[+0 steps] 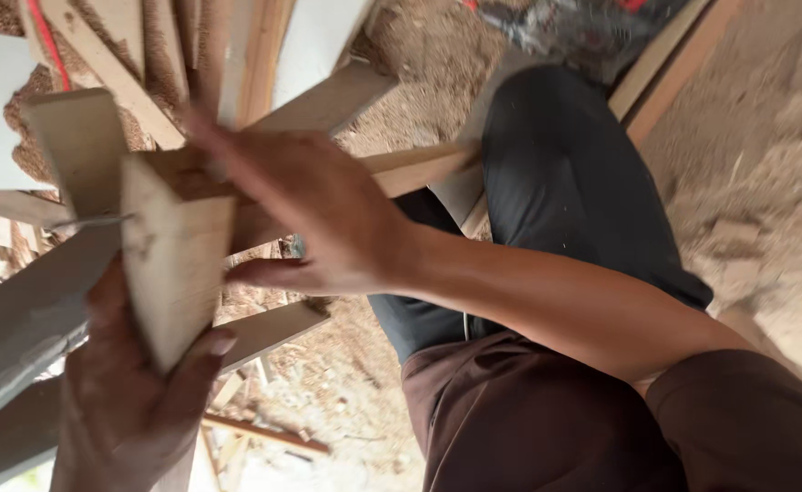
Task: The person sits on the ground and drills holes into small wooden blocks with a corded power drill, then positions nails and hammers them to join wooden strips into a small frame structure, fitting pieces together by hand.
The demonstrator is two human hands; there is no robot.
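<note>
Your left hand (132, 392) is clamped round the pale wooden block (175, 264) low-left, right hand (314, 214) spread flat over its top, and that thin nail (91, 220) sticking out beside it could catch you if the block twists.

No packages, labels, signs or screens in my view. Only possible wrapper: crumpled shiny grey-and-red plastic heap (583, 27) at top edge beyond my knee, too blurred to tell.
</note>
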